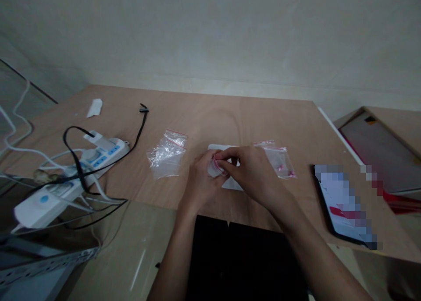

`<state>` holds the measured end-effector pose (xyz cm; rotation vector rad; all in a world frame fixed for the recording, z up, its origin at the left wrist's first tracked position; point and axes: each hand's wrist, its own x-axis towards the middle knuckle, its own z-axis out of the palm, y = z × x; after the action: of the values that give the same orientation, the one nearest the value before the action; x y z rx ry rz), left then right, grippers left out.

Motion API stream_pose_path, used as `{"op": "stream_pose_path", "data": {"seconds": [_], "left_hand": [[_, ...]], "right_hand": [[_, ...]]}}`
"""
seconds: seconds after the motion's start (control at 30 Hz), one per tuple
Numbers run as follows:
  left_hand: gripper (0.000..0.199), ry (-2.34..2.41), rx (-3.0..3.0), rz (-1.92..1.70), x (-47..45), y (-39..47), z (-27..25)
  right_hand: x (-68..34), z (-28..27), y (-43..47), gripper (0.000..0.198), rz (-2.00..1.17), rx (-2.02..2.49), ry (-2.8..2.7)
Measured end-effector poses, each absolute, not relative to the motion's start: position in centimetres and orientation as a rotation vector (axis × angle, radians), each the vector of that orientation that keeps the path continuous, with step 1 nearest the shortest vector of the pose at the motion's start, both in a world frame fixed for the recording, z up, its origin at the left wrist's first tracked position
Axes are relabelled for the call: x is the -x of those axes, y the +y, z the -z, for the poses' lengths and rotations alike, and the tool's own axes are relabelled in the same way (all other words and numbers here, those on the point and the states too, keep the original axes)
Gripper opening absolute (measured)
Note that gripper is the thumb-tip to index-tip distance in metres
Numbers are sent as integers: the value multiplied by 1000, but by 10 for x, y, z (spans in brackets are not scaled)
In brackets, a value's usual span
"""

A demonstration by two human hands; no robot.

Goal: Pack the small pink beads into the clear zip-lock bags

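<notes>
Between my two hands is a small clear zip bag (215, 168) with a pink-red seal line. My left hand (200, 174) is closed around the bag's left side and bottom. The thumb and forefinger of my right hand (245, 163) pinch its top edge. Beneath my hands lies a white sheet or card (232, 183), mostly covered. A loose pile of clear zip bags (167, 154) lies to the left of my hands. On the right, more zip bags (279, 161) lie partly behind my right hand, with small pink items in one.
A white power strip (108, 154) with tangled cables sits at the left edge of the wooden table (204, 112). A black cable (143, 117) runs across the tabletop. A phone (342, 204) lies at the right, and a scrap of white paper (95, 108) at the back left.
</notes>
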<state>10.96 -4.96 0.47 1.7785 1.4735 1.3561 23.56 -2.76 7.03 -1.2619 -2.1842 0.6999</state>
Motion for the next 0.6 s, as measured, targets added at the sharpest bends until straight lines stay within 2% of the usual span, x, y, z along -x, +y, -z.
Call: {"op": "stream_pose_path", "data": {"seconds": [0.27, 0.37, 0.43, 0.5, 0.6], "left_hand": [[25, 1454, -1696, -1447, -111, -53, -6], [39, 1411, -1647, -1483, -111, -54, -5], [46, 1318, -1605, -1503, -110, -55, -5], [42, 1213, -1573, -1525, -108, -56, -7], [20, 1175, -1521, -1599, -105, -55, -10]], "right_hand": [[-246, -77, -34, 20, -674, 1073, -2369], [-256, -74, -35, 8, -635, 1015, -2356], [-263, -72, -33, 7, -574, 1072, -2300], [-269, -72, -30, 9, -574, 1117, -2264], [-276, -77, -26, 10, -634, 1141, -2231]]}}
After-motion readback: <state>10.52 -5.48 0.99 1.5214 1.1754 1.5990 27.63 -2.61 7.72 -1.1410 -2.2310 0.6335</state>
